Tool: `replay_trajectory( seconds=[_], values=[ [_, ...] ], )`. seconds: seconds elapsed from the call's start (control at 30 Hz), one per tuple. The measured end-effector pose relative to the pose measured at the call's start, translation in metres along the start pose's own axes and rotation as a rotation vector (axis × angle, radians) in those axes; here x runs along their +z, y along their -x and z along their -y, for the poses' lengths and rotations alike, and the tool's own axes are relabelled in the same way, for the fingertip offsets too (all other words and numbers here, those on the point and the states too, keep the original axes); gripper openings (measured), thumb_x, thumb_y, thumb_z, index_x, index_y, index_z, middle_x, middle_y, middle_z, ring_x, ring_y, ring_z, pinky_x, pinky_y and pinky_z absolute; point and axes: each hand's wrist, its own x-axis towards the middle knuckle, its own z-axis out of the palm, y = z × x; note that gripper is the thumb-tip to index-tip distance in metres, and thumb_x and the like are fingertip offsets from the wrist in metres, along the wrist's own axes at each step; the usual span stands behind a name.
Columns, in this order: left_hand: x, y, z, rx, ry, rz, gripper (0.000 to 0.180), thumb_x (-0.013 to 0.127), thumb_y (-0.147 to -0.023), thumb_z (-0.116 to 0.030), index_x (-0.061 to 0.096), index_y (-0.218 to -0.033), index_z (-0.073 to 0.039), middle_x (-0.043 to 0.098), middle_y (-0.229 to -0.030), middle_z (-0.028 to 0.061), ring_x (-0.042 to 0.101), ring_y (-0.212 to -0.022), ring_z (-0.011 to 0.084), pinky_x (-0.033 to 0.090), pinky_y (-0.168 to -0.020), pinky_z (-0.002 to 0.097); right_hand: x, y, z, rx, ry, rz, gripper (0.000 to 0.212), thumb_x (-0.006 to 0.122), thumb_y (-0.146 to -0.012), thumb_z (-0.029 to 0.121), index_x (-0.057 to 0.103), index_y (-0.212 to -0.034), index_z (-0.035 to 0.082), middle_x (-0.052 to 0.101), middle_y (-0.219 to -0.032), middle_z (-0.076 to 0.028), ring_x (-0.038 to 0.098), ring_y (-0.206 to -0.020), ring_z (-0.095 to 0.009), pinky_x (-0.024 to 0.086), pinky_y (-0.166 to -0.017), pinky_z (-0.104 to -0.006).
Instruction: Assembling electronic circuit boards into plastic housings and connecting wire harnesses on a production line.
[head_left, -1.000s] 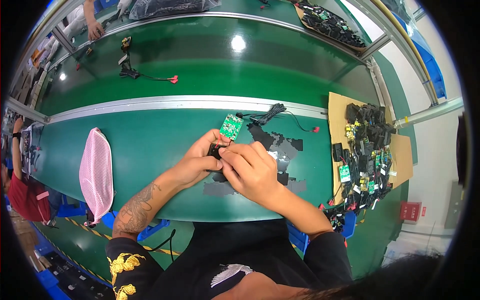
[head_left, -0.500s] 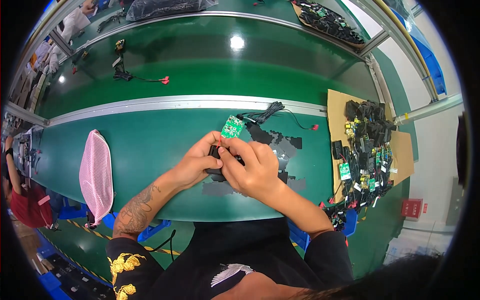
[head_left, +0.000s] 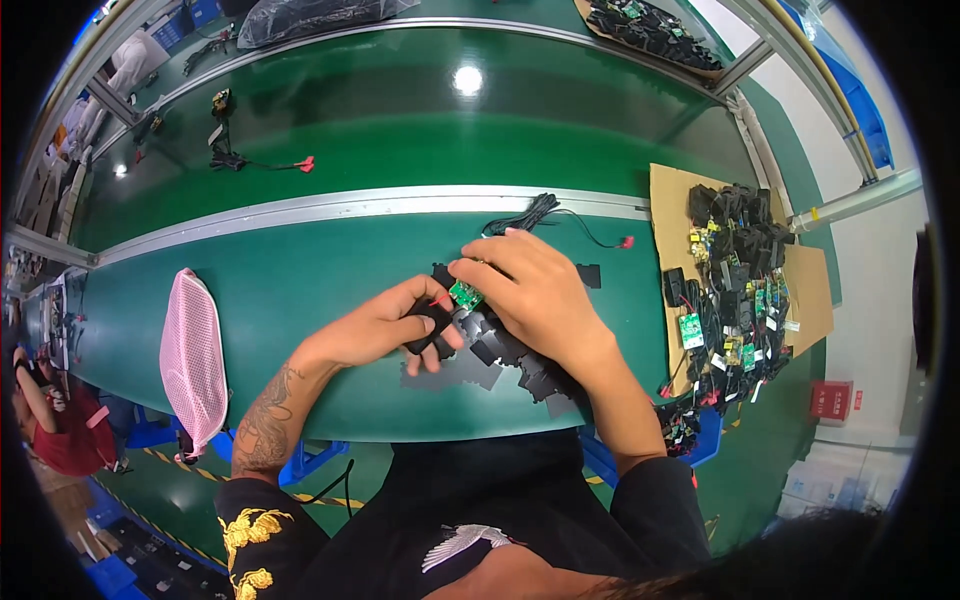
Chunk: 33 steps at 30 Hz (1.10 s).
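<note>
My left hand (head_left: 375, 325) is closed round a small black plastic housing (head_left: 428, 328), held just above the green table. My right hand (head_left: 545, 295) bends over a green circuit board (head_left: 465, 294), its fingers on the board's upper edge; part of the board is hidden under them. A short red wire joins board and housing. Beyond my right hand lies a coiled black cable (head_left: 522, 216) with a red connector (head_left: 626, 242) at its end. Thin black and grey cut sheets (head_left: 500, 350) are scattered on the table beneath my hands.
A pink mesh bag (head_left: 193, 360) lies to the left. On the right, cardboard (head_left: 672, 215) carries a heap of housings, boards and cables (head_left: 740, 290). Behind a metal rail (head_left: 330, 207), a green surface bears another cabled board (head_left: 222, 130). A person in red (head_left: 75, 435) is at far left.
The board has come down and tilted, closer to the table. My right hand has left the housing and moved up and right onto the board; my left hand still holds the housing.
</note>
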Motion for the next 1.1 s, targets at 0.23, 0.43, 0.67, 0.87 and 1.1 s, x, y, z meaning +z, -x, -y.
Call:
replay_trajectory(
  seconds=[0.23, 0.43, 0.67, 0.87, 1.1],
  values=[
    [0.003, 0.003, -0.01, -0.11, -0.253, -0.068, 0.024, 0.048, -0.105, -0.009, 0.051, -0.128, -0.005, 0.068, -0.091, 0.0039, 0.056, -0.064, 0.0077, 0.045, -0.054, 0.0264, 0.001, -0.004, 0.009, -0.128, 0.187, -0.174, 0.026, 0.074, -0.081, 0.009, 0.076, -0.107, 0.01, 0.074, -0.111, -0.008, 0.074, -0.099, -0.027, 0.063, -0.09, -0.0439],
    [0.004, 0.002, -0.002, -0.014, -0.269, -0.215, 0.018, 0.051, -0.106, -0.008, 0.053, -0.123, -0.005, 0.065, -0.085, 0.002, 0.056, -0.065, 0.0083, 0.045, -0.058, 0.0277, 0.005, -0.001, 0.016, -0.165, 0.285, -0.259, 0.024, 0.074, -0.081, 0.011, 0.077, -0.105, 0.01, 0.075, -0.113, -0.009, 0.074, -0.099, -0.027, 0.062, -0.09, -0.0427],
    [0.002, -0.007, 0.013, 0.241, -0.544, -0.442, 0.018, 0.048, -0.108, -0.004, 0.051, -0.125, -0.005, 0.062, -0.079, 0.0028, 0.056, -0.063, 0.0109, 0.045, -0.058, 0.0298, 0.014, 0.014, 0.029, 0.232, -0.311, 0.22, 0.048, 0.087, -0.084, 0.014, 0.056, -0.121, 0.004, 0.074, -0.114, -0.013, 0.074, -0.094, -0.029, 0.055, -0.096, -0.0455],
    [0.007, -0.008, 0.025, 0.618, -0.699, -0.747, 0.028, 0.052, -0.106, 0.002, 0.051, -0.134, -0.004, 0.068, -0.088, 0.0135, 0.069, -0.074, 0.0244, 0.055, -0.07, 0.0376, 0.025, 0.013, 0.043, 0.684, -0.97, 0.158, 0.064, 0.086, -0.09, 0.017, 0.05, -0.141, 0.003, 0.069, -0.12, -0.013, 0.068, -0.092, -0.017, 0.054, -0.088, -0.0351],
    [0.007, -0.012, 0.036, 0.822, -0.677, -0.705, 0.037, 0.043, -0.104, 0.012, 0.05, -0.137, -0.005, 0.065, -0.102, 0.012, 0.062, -0.086, 0.0146, 0.053, -0.074, 0.0307, 0.043, 0.017, 0.052, 0.517, -0.874, -0.04, 0.046, 0.087, -0.088, 0.012, 0.067, -0.129, 0.004, 0.072, -0.111, -0.01, 0.07, -0.085, -0.019, 0.054, -0.065, -0.0331]
  ],
)
